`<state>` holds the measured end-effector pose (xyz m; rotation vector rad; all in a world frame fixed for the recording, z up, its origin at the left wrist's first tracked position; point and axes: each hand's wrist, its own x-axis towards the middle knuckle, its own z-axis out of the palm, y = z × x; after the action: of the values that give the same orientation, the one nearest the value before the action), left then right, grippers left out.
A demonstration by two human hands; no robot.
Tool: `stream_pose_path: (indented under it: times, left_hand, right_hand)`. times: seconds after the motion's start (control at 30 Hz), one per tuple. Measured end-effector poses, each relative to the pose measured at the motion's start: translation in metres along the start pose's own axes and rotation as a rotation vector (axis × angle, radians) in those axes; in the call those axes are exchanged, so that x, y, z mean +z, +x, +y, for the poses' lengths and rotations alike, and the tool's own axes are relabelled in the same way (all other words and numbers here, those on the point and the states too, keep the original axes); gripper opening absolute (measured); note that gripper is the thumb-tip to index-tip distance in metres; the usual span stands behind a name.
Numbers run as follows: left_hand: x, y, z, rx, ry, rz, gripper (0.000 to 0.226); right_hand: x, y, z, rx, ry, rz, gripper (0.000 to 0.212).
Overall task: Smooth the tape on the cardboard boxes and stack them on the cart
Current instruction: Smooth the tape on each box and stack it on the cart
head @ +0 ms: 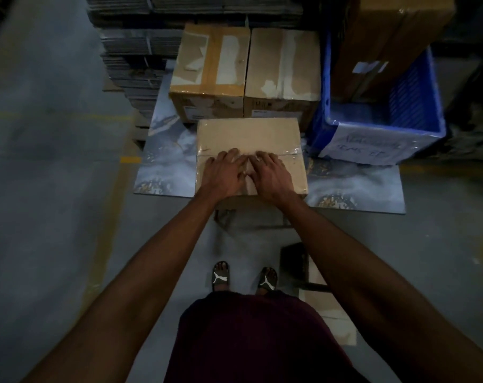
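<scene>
pressing both hands (248, 172) flat on taped box (248, 139); blue crate (384, 125) right.

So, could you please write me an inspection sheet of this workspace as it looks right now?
Surface: marbled platform lying flat on the grey floor.
Job's things: front cardboard box stands on the platform, clear tape across its top; two taped boxes stand side by side behind it.
Clutter: blue crate to the right, holding a large wrapped carton; cardboard piece on the floor beside the feet.
Grippers: left hand and right hand press flat on the front box's top, fingers on the tape.
Cables: nothing seen.
Surroundings: stacks of flattened cardboard behind; yellow floor line on the left; dim light.
</scene>
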<state>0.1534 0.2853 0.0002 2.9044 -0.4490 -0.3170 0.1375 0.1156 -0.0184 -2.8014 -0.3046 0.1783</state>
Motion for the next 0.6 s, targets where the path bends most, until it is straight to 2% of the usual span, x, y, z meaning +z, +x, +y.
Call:
stream_pose_path:
  times: [0.1,0.2,0.37,0.5,0.6]
  left_hand:
    - [0.000,-0.011,-0.005,-0.036,-0.001,0.040,0.054]
    - [0.006,-0.015,-0.004,-0.056,-0.017,0.014,0.055]
    - [-0.004,-0.005,-0.025,0.051,0.073,-0.026,0.060]
    - [0.020,-0.018,-0.032,-0.035,-0.021,-0.045,0.064]
    - [0.024,-0.020,-0.030,-0.034,-0.076,-0.028,0.062]
  right_hand:
    - [-0.009,-0.010,0.008,0.021,-0.035,0.011,0.057]
    - [-0.003,-0.017,0.012,0.025,-0.026,0.004,0.058]
    - [-0.023,-0.002,0.025,-0.014,-0.053,-0.036,0.057]
    - [-0.013,-0.028,0.046,0.047,-0.036,0.048,0.060]
    - [0.000,-0.039,0.045,0.087,-0.042,0.059,0.061]
